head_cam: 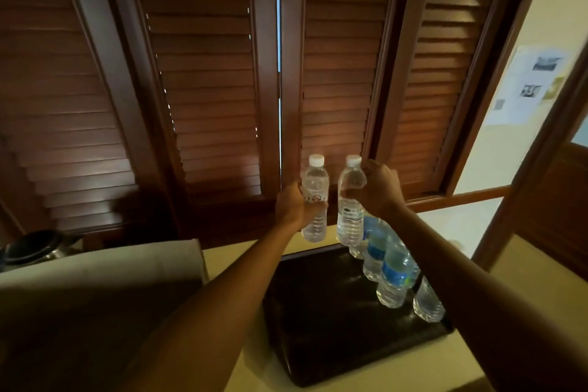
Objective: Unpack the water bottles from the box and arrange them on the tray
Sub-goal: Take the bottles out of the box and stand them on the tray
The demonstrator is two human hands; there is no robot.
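Note:
My left hand (294, 205) grips a clear water bottle with a white cap (315, 178) upright, above the far edge of the dark tray (324, 312). My right hand (378, 189) grips a second clear bottle (350, 216) just to its right, also upright in the air. Along the tray's right side stands a row of several bottles, some with blue labels (394, 277); my right forearm partly hides them. The cardboard box (95, 267) sits at the left, its flap raised and its inside hidden.
The tray lies on a pale countertop (397, 369). Dark wooden louvred shutters (206, 89) rise right behind the counter. A black round object (35, 247) sits at the far left behind the box. A wooden door frame (525, 169) stands at the right.

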